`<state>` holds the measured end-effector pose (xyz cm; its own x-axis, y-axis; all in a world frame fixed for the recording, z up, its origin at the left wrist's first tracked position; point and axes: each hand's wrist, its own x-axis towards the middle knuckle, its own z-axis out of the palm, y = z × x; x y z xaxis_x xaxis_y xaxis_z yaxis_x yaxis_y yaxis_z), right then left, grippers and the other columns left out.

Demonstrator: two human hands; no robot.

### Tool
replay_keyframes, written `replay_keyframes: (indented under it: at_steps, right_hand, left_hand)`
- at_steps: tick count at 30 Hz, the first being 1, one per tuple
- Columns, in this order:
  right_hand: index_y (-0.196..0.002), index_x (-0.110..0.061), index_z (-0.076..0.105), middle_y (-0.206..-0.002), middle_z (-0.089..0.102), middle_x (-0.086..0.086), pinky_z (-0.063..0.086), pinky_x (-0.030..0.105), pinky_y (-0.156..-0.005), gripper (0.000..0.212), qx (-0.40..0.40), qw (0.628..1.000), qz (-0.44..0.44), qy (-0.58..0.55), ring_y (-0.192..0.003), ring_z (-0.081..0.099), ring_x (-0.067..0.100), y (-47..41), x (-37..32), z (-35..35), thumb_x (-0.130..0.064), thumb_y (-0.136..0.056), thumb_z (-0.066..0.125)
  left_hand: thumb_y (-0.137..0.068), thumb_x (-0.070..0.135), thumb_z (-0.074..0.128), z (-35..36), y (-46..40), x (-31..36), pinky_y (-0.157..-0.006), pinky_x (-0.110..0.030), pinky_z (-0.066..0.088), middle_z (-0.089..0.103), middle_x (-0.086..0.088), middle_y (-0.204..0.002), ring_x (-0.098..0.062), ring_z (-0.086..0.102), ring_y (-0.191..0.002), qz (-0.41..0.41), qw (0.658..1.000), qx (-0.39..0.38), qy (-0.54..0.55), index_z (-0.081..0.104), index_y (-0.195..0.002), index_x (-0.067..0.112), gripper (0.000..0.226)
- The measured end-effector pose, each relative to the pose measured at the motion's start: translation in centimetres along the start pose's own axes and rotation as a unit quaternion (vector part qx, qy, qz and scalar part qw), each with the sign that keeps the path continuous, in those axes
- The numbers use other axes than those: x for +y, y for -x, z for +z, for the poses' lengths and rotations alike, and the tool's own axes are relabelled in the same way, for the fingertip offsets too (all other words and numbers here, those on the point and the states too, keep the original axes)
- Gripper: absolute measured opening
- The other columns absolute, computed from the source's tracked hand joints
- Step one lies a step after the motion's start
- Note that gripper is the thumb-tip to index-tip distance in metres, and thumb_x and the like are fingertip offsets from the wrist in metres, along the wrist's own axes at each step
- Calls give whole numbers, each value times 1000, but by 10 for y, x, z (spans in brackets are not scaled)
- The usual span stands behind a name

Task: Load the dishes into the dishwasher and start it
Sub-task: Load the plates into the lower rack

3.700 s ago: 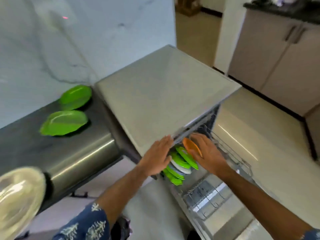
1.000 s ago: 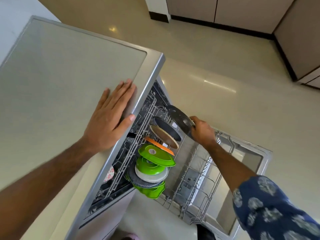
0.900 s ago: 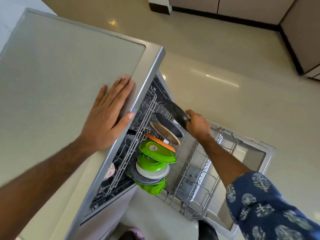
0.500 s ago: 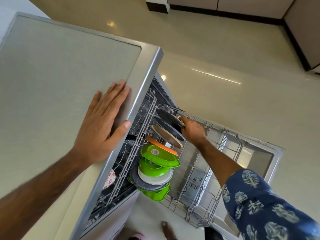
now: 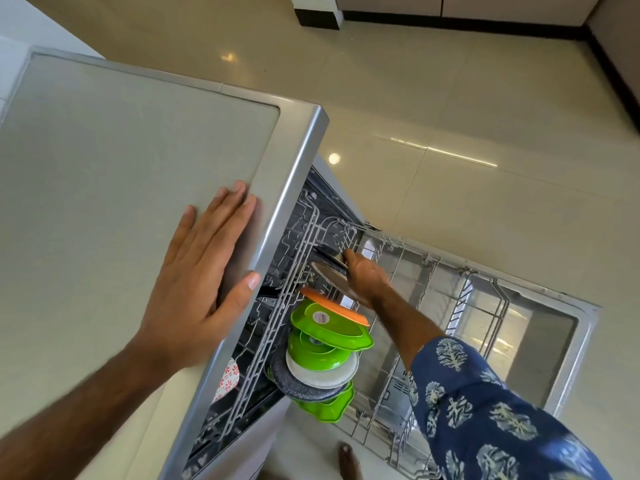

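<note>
The dishwasher is seen from above, its door dropped open and the lower wire rack pulled out. My left hand lies flat on the dishwasher's top near the front edge. My right hand reaches into the far end of the rack and grips a dark plate standing behind a steel plate. In front stand an orange plate, green plates, a white plate, a dark speckled plate and a green dish.
A red-patterned item sits in the upper rack inside the machine. Glossy beige floor tiles surround the open door. Cabinets with a dark plinth line the far wall. A bare foot shows at the bottom edge.
My right hand has lowered the dark plate from above the rack down into the slots at its far end. My left hand has stayed flat on the dishwasher's top.
</note>
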<state>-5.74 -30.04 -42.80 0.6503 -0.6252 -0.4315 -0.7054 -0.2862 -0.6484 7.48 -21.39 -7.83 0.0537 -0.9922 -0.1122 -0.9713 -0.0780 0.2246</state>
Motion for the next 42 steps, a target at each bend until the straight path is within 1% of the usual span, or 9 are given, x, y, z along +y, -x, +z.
replay_keyframes:
  at_steps: [4,7,11,14,20,26,34,38,42]
  right_hand:
    - [-118,-9,48,-112,62,17,52,42,-84,32,-33,992,-15,-123,-94,61,30,-14,5,5,-36,-102,50]
    - [-121,-10,46,-114,62,17,51,39,-83,35,-64,988,-26,-138,-95,62,30,-17,16,7,-39,-102,47]
    - [-128,-6,44,-112,64,21,54,43,-82,35,-55,994,-37,-92,-93,65,35,-10,16,13,-27,-102,50]
    - [-134,-12,42,-107,66,17,49,36,-66,34,6,999,-38,-2,-83,66,32,6,12,13,-23,-102,46]
    - [-141,-16,37,-111,65,12,52,39,-57,39,65,992,-67,88,-78,66,31,38,4,-3,-27,-104,42]
    - [-131,-13,40,-98,63,10,51,37,-56,28,43,991,-50,112,-66,58,25,23,-2,-20,-22,-104,42]
    - [-121,-13,46,-104,66,13,56,44,-83,35,-41,998,-29,28,-89,65,29,-37,32,6,-42,-101,48]
    - [-120,-17,47,-102,66,10,56,47,-84,39,-55,998,-20,-10,-89,64,26,-48,39,11,-49,-98,49]
    - [-125,-21,46,-115,66,8,51,46,-95,48,-113,991,9,-70,-103,64,27,-46,37,1,-43,-89,68]
  left_hand:
    - [-95,33,40,0,0,0,-124,-56,12,15,1,-168,-19,11,-155,-1,1000,0,3,21,-158,12,70]
    - [-95,34,39,1,0,0,-124,-56,12,14,1,-168,-19,11,-155,-2,1000,1,4,21,-158,11,70]
    - [-95,34,39,0,0,1,-125,-52,10,15,0,-168,-19,12,-155,3,1000,6,4,22,-158,10,70]
    - [-94,34,40,0,0,2,-125,-51,9,16,0,-168,-19,12,-155,1,1000,6,8,22,-158,10,70]
    - [-95,35,40,-1,0,1,-126,-49,8,16,1,-168,-18,12,-155,1,1000,9,6,23,-158,11,69]
    - [-95,35,40,-1,1,0,-125,-52,10,16,0,-167,-18,13,-155,1,1000,10,4,23,-158,11,70]
    - [-95,35,39,1,1,-2,-123,-56,13,16,0,-168,-18,12,-155,1,1000,8,-2,22,-158,11,70]
    - [-95,35,39,2,1,-3,-124,-55,12,15,0,-168,-18,11,-155,3,1000,9,-5,21,-158,11,71]
    - [-95,35,40,2,1,-2,-125,-53,11,15,0,-168,-18,11,-155,3,1000,10,-2,22,-158,10,70]
